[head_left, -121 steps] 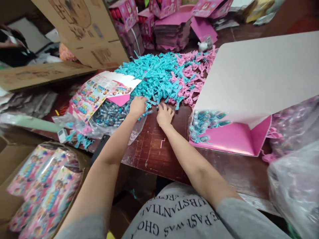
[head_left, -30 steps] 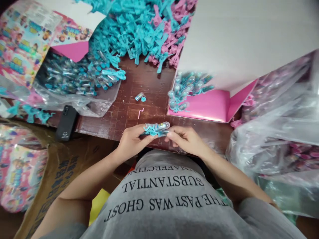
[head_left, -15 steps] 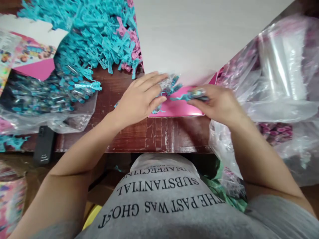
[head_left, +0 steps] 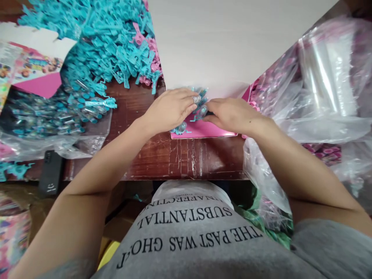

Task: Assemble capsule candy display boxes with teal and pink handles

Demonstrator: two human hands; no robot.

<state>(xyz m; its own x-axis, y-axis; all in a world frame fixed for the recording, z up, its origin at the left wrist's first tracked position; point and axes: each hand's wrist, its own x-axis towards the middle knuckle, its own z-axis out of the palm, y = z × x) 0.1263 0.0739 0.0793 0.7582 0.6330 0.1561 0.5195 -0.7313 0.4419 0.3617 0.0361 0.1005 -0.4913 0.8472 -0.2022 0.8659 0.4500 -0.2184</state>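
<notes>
My left hand [head_left: 171, 110] lies over several small clear tubes with blue ends [head_left: 200, 93] at the left side of a pink box [head_left: 209, 130]. Its fingers are stretched out and rest against the tubes; a ring of silvery look shows near the fingertips. From the right, my right hand [head_left: 232, 114] pinches a clear tube with a blue end piece [head_left: 200, 113] low over the pink surface. Its fingertips are partly hidden. Another tube [head_left: 182, 127] lies under my left hand near the box's front edge. The box's tall white inner flap [head_left: 221, 42] stands behind both hands.
A heap of blue plastic pieces [head_left: 116, 50], with pink ones [head_left: 155, 54], lies at the back left. Blue-ended tubes [head_left: 49, 116] fill a plastic bag below a printed carton [head_left: 37, 66]. A black phone [head_left: 51, 170] lies at the table's edge. Plastic bags [head_left: 322, 77] crowd the right.
My right hand has moved left with its tube, close to my left hand and the tubes there. My left hand has stayed nearly in place.
</notes>
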